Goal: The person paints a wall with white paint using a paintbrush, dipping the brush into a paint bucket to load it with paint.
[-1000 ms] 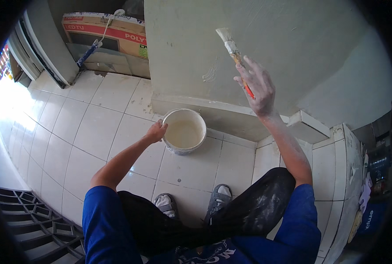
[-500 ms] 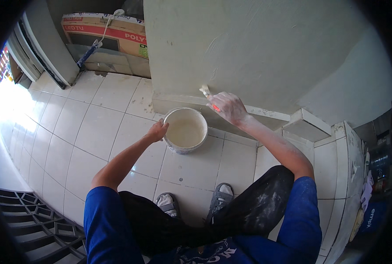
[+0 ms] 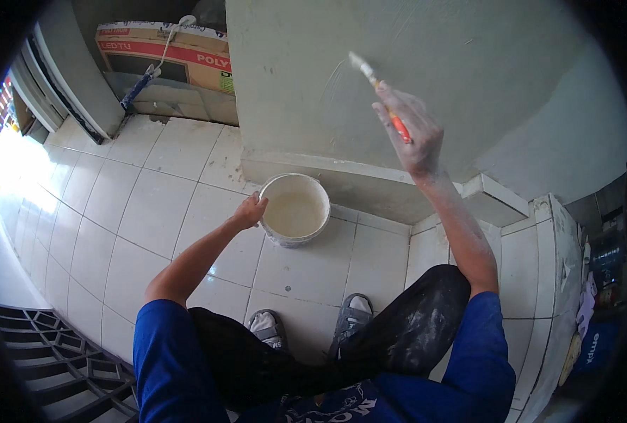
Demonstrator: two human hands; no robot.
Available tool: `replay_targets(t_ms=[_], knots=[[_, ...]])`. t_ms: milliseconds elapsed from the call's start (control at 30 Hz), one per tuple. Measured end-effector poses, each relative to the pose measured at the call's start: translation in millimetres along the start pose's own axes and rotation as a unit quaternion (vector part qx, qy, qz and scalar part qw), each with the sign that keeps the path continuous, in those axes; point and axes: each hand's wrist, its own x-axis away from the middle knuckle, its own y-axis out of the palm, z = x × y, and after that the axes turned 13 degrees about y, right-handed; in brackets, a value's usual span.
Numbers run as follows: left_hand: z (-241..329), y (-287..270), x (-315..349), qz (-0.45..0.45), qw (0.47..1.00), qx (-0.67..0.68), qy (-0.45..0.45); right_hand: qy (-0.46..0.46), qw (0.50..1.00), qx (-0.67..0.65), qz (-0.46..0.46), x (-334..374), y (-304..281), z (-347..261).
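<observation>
My left hand (image 3: pixel 249 211) is closed on the rim of a white bucket (image 3: pixel 320 229), which holds a cream-coloured liquid (image 3: pixel 292 215). In my right hand (image 3: pixel 413 127), dusted with white, is a paintbrush (image 3: pixel 400 127) with an orange-red handle end. Its pale, coated bristles are at the grey-green wall (image 3: pixel 468 92), beside some thin streaks; whether they touch it I cannot tell.
White floor tiles (image 3: pixel 144 204) surround the bucket. A ledge (image 3: pixel 363 169) runs along the wall's foot to a small step (image 3: pixel 500 197) at right. Behind at left stand a cardboard box (image 3: pixel 201 60) and a blue roller (image 3: pixel 137 92). A dark lattice (image 3: pixel 53 359) lies lower left.
My right hand has risen up the wall and to the right with the paintbrush, from just above the ledge. My left hand and the bucket have stayed in place.
</observation>
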Motion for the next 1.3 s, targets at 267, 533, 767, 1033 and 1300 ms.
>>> replay_targets(t_ms=[267,533,767,1033,1300], knots=[[-5,3,-3,0.015,1.0,-0.005,0.016,-0.022,0.996,0.082,-0.022,16,5,10],[6,-2,2,-0.003,1.0,-0.007,0.003,-0.005,0.947,0.093,-0.307,75,37,-15],[-8,-2,-6,-0.026,0.999,0.028,-0.028,0.034,0.931,0.04,-0.362,60,36,-7],[-4,-1,1,-0.005,1.0,-0.001,0.011,0.105,0.977,0.059,-0.176,-27,-19,-20],[-3,1,-1,0.0,0.999,0.036,0.0,-0.034,0.987,0.034,0.156,-110,-35,-17]])
